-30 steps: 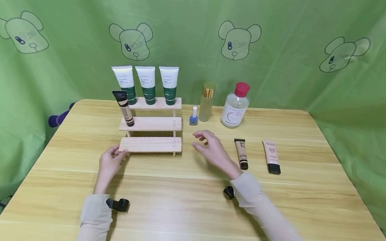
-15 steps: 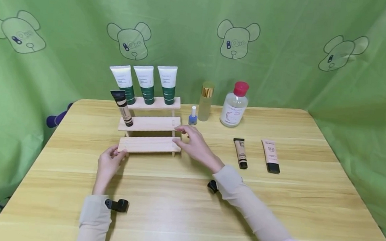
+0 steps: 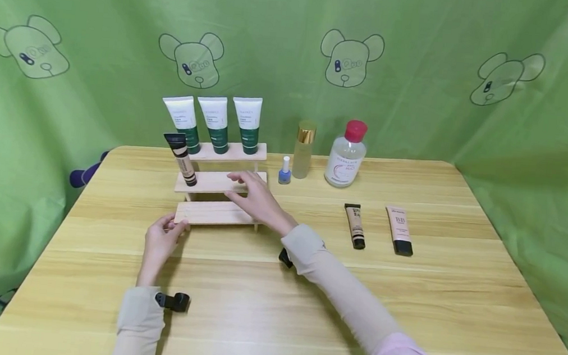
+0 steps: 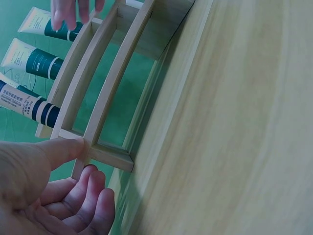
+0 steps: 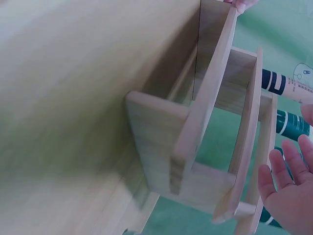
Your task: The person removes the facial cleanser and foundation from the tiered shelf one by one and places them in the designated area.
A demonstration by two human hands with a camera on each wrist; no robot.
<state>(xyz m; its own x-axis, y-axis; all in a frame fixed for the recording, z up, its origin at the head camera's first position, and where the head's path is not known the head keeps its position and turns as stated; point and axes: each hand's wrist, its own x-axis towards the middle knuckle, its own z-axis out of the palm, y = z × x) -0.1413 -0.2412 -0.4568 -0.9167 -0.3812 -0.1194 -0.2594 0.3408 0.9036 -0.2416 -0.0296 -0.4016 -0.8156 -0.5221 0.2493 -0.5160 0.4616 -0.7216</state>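
My left hand (image 3: 160,241) pinches the front left corner of a three-step wooden display stand (image 3: 210,213), thumb on the step and fingers beneath, as the left wrist view shows. Over the right part of the lower steps hovers my right hand (image 3: 260,202), fingers apart and holding nothing. A beige foundation tube (image 3: 183,160) with black ends stands tilted at the left of the middle step. Three white and green squeeze tubes (image 3: 214,123) stand cap down along the top step. In the right wrist view the right hand's fingers (image 5: 288,161) are spread beside the stand.
Right of the stand are a blue nail polish bottle (image 3: 285,173), a gold-capped bottle (image 3: 304,151) and a red-capped clear bottle (image 3: 346,157). A second beige tube (image 3: 355,226) and a pink BB cream tube (image 3: 399,231) lie on the wooden table (image 3: 251,315). A green curtain (image 3: 270,41) hangs behind.
My right hand has moved left, from beside the nail polish to over the stand's steps. The left hand has stayed at the stand's corner, and the bottles and tubes have not moved.
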